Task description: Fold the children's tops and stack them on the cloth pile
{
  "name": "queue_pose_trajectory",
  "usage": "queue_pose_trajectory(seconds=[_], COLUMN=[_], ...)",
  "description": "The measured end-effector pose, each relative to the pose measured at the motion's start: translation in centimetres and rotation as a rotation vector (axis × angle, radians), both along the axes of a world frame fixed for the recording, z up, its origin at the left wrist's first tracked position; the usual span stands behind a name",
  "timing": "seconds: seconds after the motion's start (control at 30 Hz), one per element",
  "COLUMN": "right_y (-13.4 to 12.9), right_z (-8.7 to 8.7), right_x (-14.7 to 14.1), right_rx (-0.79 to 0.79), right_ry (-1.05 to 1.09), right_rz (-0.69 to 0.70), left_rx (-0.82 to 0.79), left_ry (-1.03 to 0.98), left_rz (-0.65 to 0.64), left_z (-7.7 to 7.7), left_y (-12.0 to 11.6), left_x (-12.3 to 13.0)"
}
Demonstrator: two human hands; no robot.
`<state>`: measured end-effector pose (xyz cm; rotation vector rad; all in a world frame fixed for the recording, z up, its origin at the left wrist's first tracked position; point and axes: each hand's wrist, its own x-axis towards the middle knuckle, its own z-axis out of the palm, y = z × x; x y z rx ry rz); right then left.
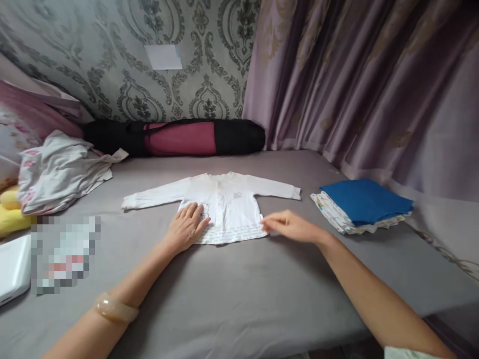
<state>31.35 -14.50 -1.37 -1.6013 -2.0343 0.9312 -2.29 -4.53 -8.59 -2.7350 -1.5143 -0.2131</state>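
A small white long-sleeved shirt (pixel 243 212) with a front button strip lies spread out on the grey sheet, its sleeves stretched to both sides and its printed hem toward me. My left hand (pixel 187 228) rests flat on the lower left of the shirt, fingers apart. At the lower right corner, my right hand (pixel 286 225) has its fingertips pinched together at the shirt's side edge, by the hem. A pale bangle (pixel 115 308) circles my left wrist.
Right of the shirt sits a folded cloth stack (pixel 337 214) topped by a blue cloth (pixel 368 199). A crumpled light cloth (pixel 67 167), a yellow plush-like item (pixel 13 212) and a white box-like object (pixel 13 267) lie left. A black-and-maroon long bag (pixel 179 138) lies along the wall.
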Motion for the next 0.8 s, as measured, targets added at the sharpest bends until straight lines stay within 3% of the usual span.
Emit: queue_pose_trajectory(seconds=[0.07,0.17,0.23,0.47,0.8], right_y=[2.5,5.9,7.5,9.6,11.6], right_z=[-0.3,-1.4,-2.2,-3.6,-3.3], right_x=[2.6,6.4,8.2,9.6,10.3], right_rx=[0.049,0.207,0.191,0.056,-0.068], right_ry=[0.063,-0.192,-0.341,-0.573,-0.585], right_rz=[-0.247,-0.666,-0.791,-0.785,-0.831], left_rx=[0.034,0.058,0.052,0.031,-0.04], left_ry=[0.009,0.023,0.031,0.046,0.081], left_rz=[0.026,0.04,0.046,0.061,0.061], left_z=[-0.2,-0.5,-0.6,-0.3,-0.7], left_y=[-0.1,-0.3,-0.4,-0.6,-0.5], left_x=[0.2,0.4,0.4,0.5,0.8])
